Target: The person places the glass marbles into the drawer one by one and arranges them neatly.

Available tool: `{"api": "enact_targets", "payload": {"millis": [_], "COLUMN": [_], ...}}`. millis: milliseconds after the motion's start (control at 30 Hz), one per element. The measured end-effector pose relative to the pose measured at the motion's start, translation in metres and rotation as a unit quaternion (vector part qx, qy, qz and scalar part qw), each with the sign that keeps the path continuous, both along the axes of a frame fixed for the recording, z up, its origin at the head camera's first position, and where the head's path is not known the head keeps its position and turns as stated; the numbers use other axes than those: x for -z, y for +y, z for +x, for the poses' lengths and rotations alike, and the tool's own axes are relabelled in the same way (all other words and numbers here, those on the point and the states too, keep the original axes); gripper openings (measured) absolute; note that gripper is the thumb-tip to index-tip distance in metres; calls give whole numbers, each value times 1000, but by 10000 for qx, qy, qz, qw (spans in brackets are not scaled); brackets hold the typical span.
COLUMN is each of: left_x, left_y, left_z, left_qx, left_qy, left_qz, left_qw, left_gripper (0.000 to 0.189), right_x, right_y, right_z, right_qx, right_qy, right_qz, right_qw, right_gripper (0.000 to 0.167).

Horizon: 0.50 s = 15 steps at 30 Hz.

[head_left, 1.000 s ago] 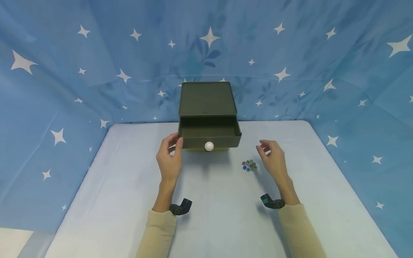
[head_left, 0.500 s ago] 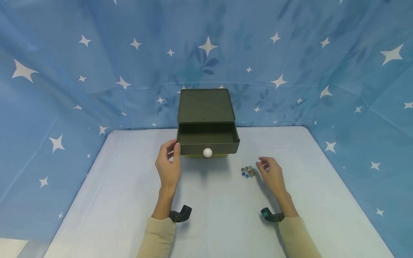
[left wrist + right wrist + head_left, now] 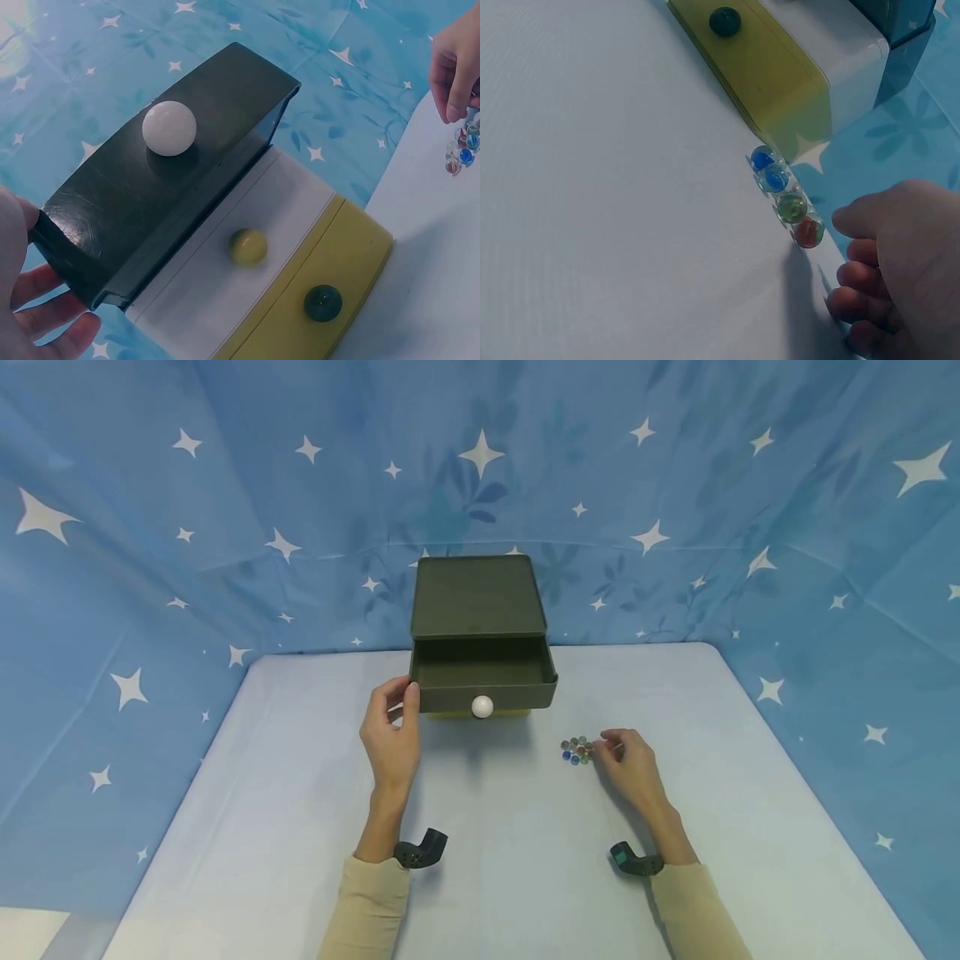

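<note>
A small cabinet [image 3: 478, 597] with stacked drawers stands at the back of the table. Its dark green top drawer [image 3: 517, 697], with a white knob [image 3: 169, 128], is pulled out; no contents show inside. My left hand [image 3: 392, 743] grips the left front corner of this drawer, thumb at the front and fingers along the side. Several glass marbles [image 3: 576, 750], blue, green and reddish, lie in a cluster right of the cabinet. My right hand [image 3: 633, 768] is low beside them, fingers loosely bent. In the right wrist view, its thumb tip is just short of the reddish marble [image 3: 808, 232].
Below the top drawer sit a closed white drawer [image 3: 202, 277] with a yellow knob and a closed yellow drawer [image 3: 360, 232] with a dark green knob. A blue star-patterned cloth [image 3: 337, 510] hangs behind the white table [image 3: 510, 860].
My right hand has come down and nearer to my body, then slightly left to the edge of the marbles. The left hand stays on the pulled-out drawer.
</note>
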State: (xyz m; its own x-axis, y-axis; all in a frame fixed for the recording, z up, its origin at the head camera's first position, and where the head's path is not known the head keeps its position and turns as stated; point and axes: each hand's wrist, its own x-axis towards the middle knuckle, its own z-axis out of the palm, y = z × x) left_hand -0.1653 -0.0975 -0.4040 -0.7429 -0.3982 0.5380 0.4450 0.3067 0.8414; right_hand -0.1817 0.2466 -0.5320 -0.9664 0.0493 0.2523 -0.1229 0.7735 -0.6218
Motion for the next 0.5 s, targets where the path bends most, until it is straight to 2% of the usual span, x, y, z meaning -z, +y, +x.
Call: {"api": "enact_targets", "payload": {"millis": [233, 500], "left_x": [-3, -2], "left_y": [0, 1], "left_z": [0, 0], "left_qx": [-28, 13], "left_qy": [62, -43], "left_qz": [9, 27], "left_qw": [10000, 10000], "left_gripper": [22, 22], "right_x": [0, 1], "right_y": [4, 7], "right_z": [0, 3], "right_qx": [-141, -132], "right_qy": [-129, -429], "right_qz": [74, 89], "right_qw": [9998, 9990], "right_gripper": [31, 32]}}
